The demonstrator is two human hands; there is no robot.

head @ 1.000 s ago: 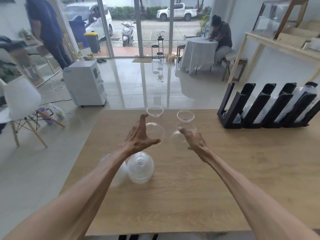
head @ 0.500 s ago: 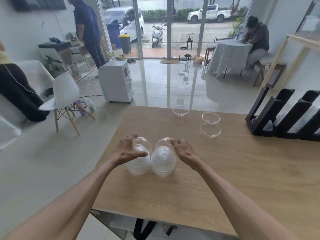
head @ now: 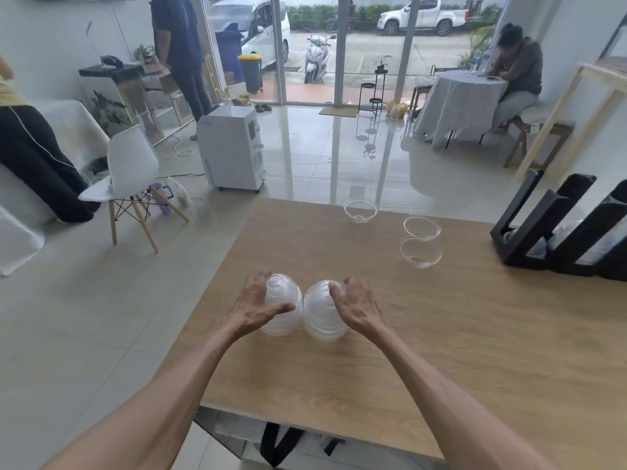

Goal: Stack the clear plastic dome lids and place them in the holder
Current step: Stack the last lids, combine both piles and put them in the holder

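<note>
- Clear plastic, ribbed by its nested rims, makes up two stacks of dome lids that stand side by side near the left edge of the bench (head: 441, 351), domes up, just beside each other and perhaps touching.
- The left hand (head: 252, 305) is the grip on the left stack (head: 283, 312): its thumb lies across the near side of the stack and its fingers curl round the far left side near the top, so it is grasping that stack.
- The right hand (head: 356, 305) is the grip on the right stack (head: 322, 317): its fingertips pinch the top of the dome while the palm sits off to the right, so it too is grasping its stack.
- Both stacks rest on the pale wood surface of the bench; neither is lifted.
- Three single lids lie rim up toward the far edge of the bench, well apart from the stacks: one lid (head: 360, 210) at the far edge itself, a second lid (head: 422, 227) to its right, and a third lid (head: 420, 252) just beside the second on the near side.
- The black holder (head: 529, 228) stands at the right edge of the bench, toward the far right corner, its slanted dividers rising away from the viewer; cloudy plastic shows in its channels, too blurred to tell what it is.
- Both forearms reach in from the near edge of the bench.
</note>
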